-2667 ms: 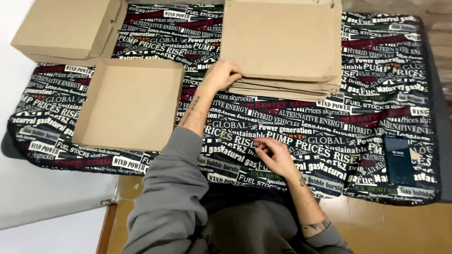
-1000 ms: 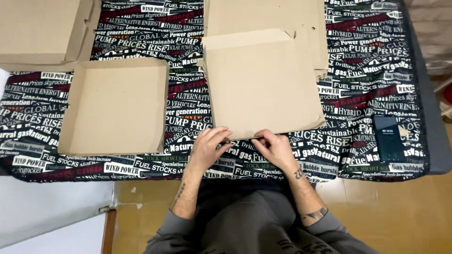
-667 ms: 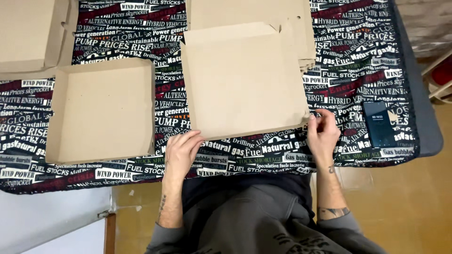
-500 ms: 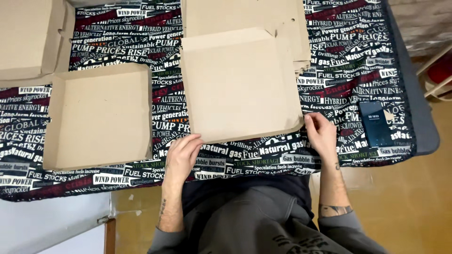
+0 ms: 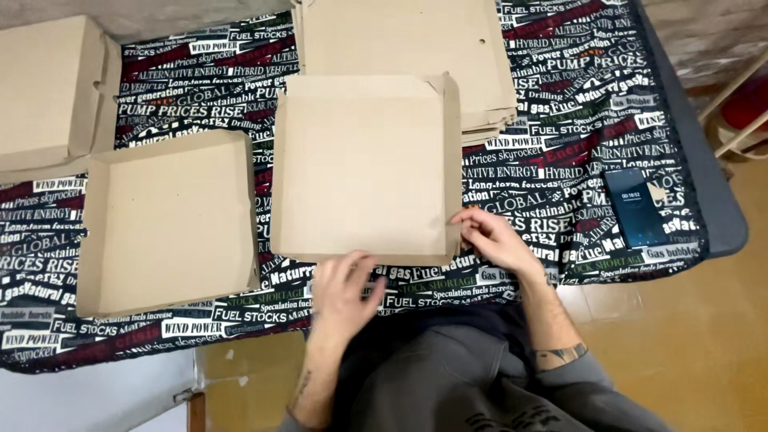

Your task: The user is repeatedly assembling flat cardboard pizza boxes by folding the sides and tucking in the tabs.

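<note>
Side flaps now folded; hands [image 5: 416, 260] hide near edge.

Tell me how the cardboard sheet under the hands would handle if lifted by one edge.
The cardboard sheet looks thin and wide, so it would probably sag or flex rather than stay rigid. It seems light for its size. Its raised right flap, by the right hand, suggests it bends easily along creases. The left hand rests at its near edge.

We look down on a table [image 5: 724, 216] draped in a black cloth [image 5: 560, 144] printed with white and red lettering. Below it we see a warm orange-brown floor [image 5: 688, 336]; rough grey wall [image 5: 704, 32] shows top right.
</note>
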